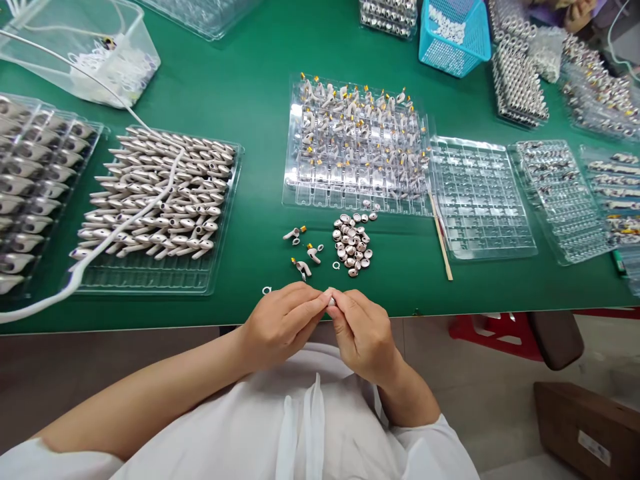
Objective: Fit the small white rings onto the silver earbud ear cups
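Note:
At the table's near edge, my left hand (287,317) and my right hand (363,333) meet fingertip to fingertip. Between them they pinch a small whitish piece (331,302), mostly covered by the fingers. Just beyond lie several loose earbud-shaped parts (314,253) with gold-coloured tabs. To their right is a pile of small, round, beige caps (352,243). One little white ring (336,265) sits beside the pile, and another white ring (267,290) lies near my left hand.
A clear tray of gold-tabbed parts (357,140) stands ahead, a wooden stick (443,243) at its right. A tray of beige shells (155,193) with a white cable (125,230) across it is at left. Farther back are a blue basket (453,57) and a clear bin (100,63).

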### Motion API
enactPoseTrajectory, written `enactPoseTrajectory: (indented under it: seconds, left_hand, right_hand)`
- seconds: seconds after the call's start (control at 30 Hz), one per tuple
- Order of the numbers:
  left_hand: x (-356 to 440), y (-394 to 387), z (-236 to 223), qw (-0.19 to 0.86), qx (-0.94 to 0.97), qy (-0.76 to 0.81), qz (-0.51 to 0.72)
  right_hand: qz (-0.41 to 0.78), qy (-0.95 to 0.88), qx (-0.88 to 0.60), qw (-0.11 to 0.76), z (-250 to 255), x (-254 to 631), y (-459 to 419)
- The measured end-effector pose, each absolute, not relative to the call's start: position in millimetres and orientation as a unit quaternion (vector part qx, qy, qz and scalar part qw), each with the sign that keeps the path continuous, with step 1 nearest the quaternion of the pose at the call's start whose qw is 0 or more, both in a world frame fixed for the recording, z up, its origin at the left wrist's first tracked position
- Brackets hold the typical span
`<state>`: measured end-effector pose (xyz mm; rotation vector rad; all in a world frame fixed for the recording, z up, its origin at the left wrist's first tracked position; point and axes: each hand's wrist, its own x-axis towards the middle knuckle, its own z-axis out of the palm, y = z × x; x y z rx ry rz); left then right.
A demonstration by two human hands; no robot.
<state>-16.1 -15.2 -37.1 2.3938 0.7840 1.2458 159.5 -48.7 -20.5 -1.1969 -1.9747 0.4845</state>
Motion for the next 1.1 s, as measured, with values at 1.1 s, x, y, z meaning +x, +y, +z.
enactPoseTrajectory:
  seconds: [1.1]
  left_hand:
    - [-4.7,-8.4,-33.5,0.104,0.885,0.279,0.358]
  right_hand:
    - [0.105,-0.793,-0.500,0.331,-37.4,157.2,-55.1]
